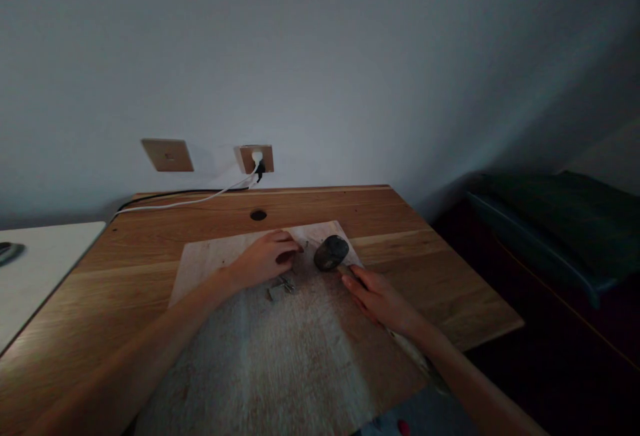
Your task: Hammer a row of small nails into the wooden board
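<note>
My right hand (375,299) is wrapped round the handle of a mallet with a dark, rounded head (331,253). The head is just above or on the pale wooden board (280,363); I cannot tell which. To its left, my left hand (270,257) is over the board with thumb and fingers curled together in a pinch. Whatever is between those fingertips is too small to make out. Just below that hand lie several small metal pieces that look like nails (287,284), with a small stub-like bit (269,295) beside them.
The board lies on a brown wooden table (430,259) with a round cable hole (258,215). White and black cables (195,201) run along its back to a wall socket (257,159). A white surface (45,269) stands left; a dark padded seat (555,216) is at right.
</note>
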`<state>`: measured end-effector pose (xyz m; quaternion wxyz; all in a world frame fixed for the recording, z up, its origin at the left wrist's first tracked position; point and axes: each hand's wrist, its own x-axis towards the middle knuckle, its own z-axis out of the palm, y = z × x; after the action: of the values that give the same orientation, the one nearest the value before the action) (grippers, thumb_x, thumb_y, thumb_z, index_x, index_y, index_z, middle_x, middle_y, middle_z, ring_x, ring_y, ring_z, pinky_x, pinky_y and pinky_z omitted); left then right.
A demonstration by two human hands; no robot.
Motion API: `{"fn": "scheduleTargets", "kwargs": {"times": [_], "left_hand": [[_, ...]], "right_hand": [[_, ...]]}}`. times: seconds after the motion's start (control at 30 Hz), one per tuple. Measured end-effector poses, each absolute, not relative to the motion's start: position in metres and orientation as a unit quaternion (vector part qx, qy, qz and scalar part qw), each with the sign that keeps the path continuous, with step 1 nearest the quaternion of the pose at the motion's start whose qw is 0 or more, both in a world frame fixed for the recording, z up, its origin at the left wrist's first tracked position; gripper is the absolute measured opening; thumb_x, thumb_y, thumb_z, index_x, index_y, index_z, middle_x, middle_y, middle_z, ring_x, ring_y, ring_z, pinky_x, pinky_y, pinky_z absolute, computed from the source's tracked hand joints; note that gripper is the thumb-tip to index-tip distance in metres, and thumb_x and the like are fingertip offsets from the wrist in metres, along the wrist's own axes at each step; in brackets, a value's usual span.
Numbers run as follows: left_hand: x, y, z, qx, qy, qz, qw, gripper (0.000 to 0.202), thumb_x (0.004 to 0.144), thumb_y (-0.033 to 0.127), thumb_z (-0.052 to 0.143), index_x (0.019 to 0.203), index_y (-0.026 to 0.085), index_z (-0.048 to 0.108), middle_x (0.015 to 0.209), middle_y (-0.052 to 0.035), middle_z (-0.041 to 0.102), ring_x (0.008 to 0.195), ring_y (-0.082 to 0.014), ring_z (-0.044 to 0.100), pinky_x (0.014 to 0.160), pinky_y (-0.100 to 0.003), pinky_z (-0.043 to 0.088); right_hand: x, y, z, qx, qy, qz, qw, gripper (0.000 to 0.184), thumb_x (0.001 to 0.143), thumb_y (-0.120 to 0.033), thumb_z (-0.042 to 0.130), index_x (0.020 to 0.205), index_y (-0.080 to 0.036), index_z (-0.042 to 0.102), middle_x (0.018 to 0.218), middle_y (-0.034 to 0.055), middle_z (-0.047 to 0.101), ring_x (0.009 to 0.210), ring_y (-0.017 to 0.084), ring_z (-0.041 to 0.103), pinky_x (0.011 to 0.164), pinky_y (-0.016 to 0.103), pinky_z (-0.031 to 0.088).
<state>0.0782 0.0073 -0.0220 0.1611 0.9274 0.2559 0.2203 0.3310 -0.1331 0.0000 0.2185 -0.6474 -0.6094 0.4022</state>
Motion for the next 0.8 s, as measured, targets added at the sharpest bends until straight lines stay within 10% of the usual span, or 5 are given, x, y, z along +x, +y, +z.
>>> {"fn": "scheduleTargets", "kwargs": {"times": [0.8], "left_hand": [[0.049, 0.001, -0.001, 0.968, 0.228, 0.103, 0.029, 0.024, 0.092, 0.011, 0.056, 0.110, 0.020, 0.069, 0.106, -0.0074, 0.069, 0.100, -0.0228, 0.067, 0.091, -0.035, 0.053]], "right_hand": [[0.331, -0.133, -0.001, -0.647, -0.603, 0.410, 0.223, 0.032, 0.101, -0.049, 0.040, 0.080, -0.025, 0.045, 0.051, -0.0079, 0.043, 0.037, 0.010, 0.039, 0.039, 0.023, 0.030]]}}
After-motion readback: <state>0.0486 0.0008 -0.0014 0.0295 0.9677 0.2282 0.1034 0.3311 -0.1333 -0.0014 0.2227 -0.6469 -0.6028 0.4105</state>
